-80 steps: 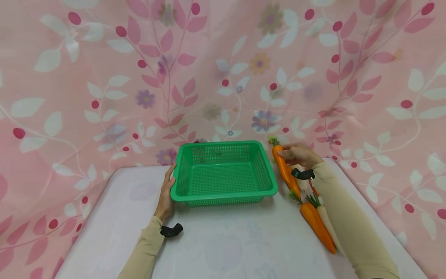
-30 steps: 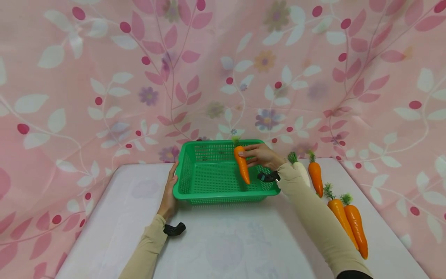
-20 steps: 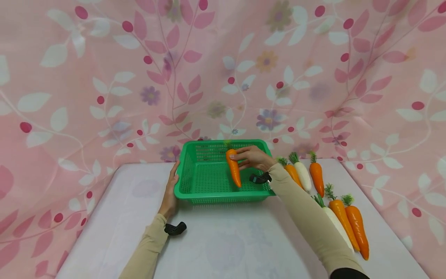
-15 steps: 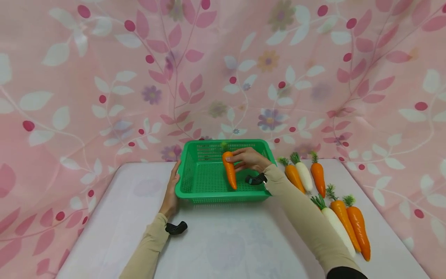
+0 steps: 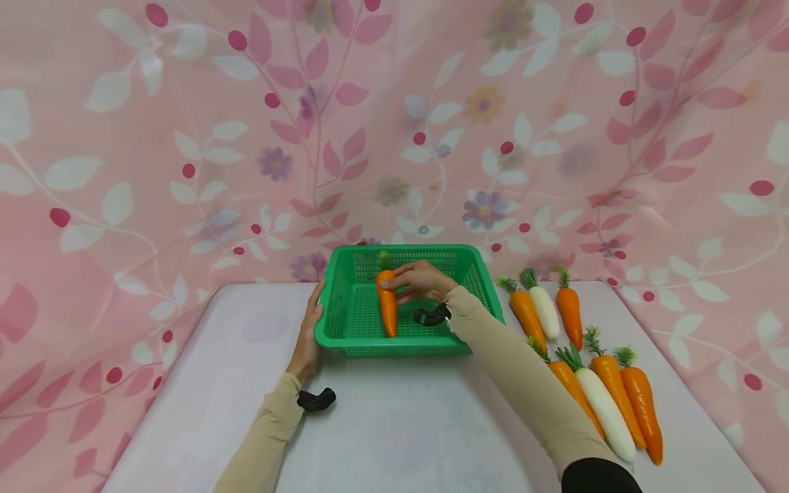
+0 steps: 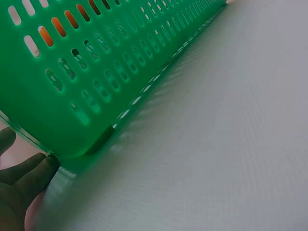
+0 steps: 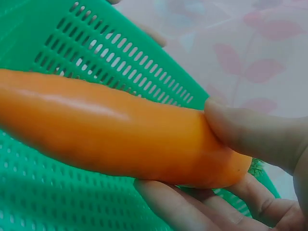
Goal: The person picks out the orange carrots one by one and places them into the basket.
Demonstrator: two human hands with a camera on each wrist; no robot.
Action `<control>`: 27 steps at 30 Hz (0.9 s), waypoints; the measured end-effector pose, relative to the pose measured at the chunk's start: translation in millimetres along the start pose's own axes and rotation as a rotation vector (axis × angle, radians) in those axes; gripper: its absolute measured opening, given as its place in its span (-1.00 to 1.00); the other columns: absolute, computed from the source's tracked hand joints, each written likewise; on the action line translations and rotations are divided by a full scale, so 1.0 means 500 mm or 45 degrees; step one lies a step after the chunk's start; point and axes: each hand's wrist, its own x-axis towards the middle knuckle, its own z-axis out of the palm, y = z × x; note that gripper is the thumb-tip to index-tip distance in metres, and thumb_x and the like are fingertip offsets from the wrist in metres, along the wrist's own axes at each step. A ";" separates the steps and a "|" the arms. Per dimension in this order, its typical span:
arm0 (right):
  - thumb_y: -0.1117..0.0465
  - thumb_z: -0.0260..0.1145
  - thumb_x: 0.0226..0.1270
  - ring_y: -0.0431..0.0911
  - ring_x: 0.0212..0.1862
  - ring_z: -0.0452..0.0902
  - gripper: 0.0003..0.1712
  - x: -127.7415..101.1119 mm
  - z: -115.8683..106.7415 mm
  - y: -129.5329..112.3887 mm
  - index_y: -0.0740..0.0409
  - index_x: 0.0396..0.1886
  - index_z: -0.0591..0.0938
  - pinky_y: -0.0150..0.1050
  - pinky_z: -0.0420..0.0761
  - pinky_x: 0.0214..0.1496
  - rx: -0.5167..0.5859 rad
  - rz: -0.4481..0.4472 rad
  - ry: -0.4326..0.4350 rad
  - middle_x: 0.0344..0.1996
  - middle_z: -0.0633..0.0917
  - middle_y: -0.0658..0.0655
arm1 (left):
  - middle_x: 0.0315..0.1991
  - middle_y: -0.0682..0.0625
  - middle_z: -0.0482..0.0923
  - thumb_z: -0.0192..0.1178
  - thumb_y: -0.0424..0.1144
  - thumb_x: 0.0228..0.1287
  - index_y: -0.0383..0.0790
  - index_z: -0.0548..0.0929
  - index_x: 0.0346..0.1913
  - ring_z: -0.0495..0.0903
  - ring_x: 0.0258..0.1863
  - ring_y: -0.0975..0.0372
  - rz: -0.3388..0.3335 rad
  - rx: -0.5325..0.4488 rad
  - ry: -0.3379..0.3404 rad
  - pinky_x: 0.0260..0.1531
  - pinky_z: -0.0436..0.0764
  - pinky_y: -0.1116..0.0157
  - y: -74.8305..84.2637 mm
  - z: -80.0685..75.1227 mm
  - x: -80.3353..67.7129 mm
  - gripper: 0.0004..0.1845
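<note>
My right hand [image 5: 425,281] pinches an orange carrot [image 5: 387,308] near its leafy top, over the inside of a green perforated basket [image 5: 394,343]. The carrot's thin end points toward me. In the right wrist view the thumb lies on one side of the carrot [image 7: 110,120] and fingers on the other. My left hand [image 5: 306,342] rests against the basket's left side with fingers extended. The left wrist view shows those fingers [image 6: 31,175] touching the basket's lower corner. Through the slots of the basket wall [image 6: 96,57], bits of orange show.
Right of the basket lie several carrots [image 5: 570,315] and white radishes [image 5: 607,411] with green tops, in two groups on the white-covered table [image 5: 394,438]. My right forearm passes close over some of them. A pink floral cloth [image 5: 394,137] hangs behind.
My right hand has picked up the carrot from the right of the basket and carried it left, over and down into the basket. The left hand has stayed at the basket's side.
</note>
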 end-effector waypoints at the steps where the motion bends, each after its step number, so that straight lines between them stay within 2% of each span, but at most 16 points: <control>1: 0.21 0.48 0.21 0.19 -0.08 0.71 -0.27 0.003 0.004 -0.001 0.31 0.33 0.43 0.13 0.57 0.12 -0.002 0.003 0.000 0.11 0.61 0.32 | 0.61 0.06 -0.20 -0.39 -0.16 0.62 0.03 -0.07 0.61 -0.21 0.57 0.11 -0.001 -0.001 -0.001 0.45 -0.17 -0.10 0.000 -0.001 0.001 -0.43; 7: 0.25 0.49 0.19 0.19 -0.11 0.71 -0.29 0.023 0.023 -0.004 0.35 0.30 0.44 0.18 0.52 0.18 0.009 0.036 -0.006 0.08 0.62 0.33 | 0.61 0.08 -0.19 -0.40 -0.10 0.62 0.06 -0.07 0.61 -0.19 0.57 0.13 0.002 -0.006 0.026 0.46 -0.20 -0.12 -0.036 -0.007 0.009 -0.44; 11: 0.25 0.49 0.19 0.17 -0.10 0.71 -0.28 0.035 0.038 0.000 0.39 0.30 0.43 0.17 0.52 0.19 -0.022 0.045 -0.007 0.06 0.63 0.35 | 0.60 0.15 -0.15 -0.41 -0.02 0.62 0.18 -0.04 0.59 -0.14 0.55 0.20 0.004 0.018 0.054 0.46 -0.17 -0.09 -0.062 -0.008 0.014 -0.45; 14: 0.24 0.48 0.21 0.14 -0.09 0.71 -0.31 0.043 0.046 0.004 0.41 0.28 0.46 0.11 0.59 0.11 -0.061 0.044 0.004 0.04 0.64 0.34 | 0.59 0.21 -0.13 -0.41 0.02 0.61 0.25 -0.02 0.58 -0.11 0.54 0.19 0.007 0.021 0.053 0.45 -0.14 -0.09 -0.067 -0.007 0.014 -0.45; 19: 0.23 0.47 0.23 0.11 -0.08 0.70 -0.33 0.057 0.056 0.008 0.42 0.27 0.47 -0.01 0.68 -0.03 -0.102 0.042 0.004 0.04 0.64 0.34 | 0.60 0.16 -0.17 -0.42 -0.06 0.62 0.17 -0.08 0.60 -0.14 0.55 0.12 -0.004 0.005 0.019 0.44 -0.12 -0.12 -0.068 -0.011 0.014 -0.44; 21: 0.23 0.47 0.23 0.11 -0.07 0.70 -0.32 0.063 0.060 0.008 0.43 0.28 0.46 -0.01 0.68 -0.04 -0.108 0.037 -0.006 0.06 0.63 0.34 | 0.60 0.17 -0.16 -0.41 -0.05 0.62 0.13 -0.08 0.60 -0.12 0.55 0.12 -0.003 0.011 0.018 0.43 -0.11 -0.12 -0.068 -0.012 0.015 -0.44; 27: 0.24 0.47 0.22 0.16 -0.09 0.71 -0.35 0.072 0.070 0.006 0.43 0.25 0.48 0.07 0.64 0.05 -0.119 0.020 -0.016 0.03 0.64 0.35 | 0.56 0.28 -0.09 -0.38 0.07 0.59 0.26 -0.01 0.58 -0.07 0.53 0.19 0.011 0.041 0.057 0.43 -0.08 -0.12 -0.069 -0.009 0.013 -0.44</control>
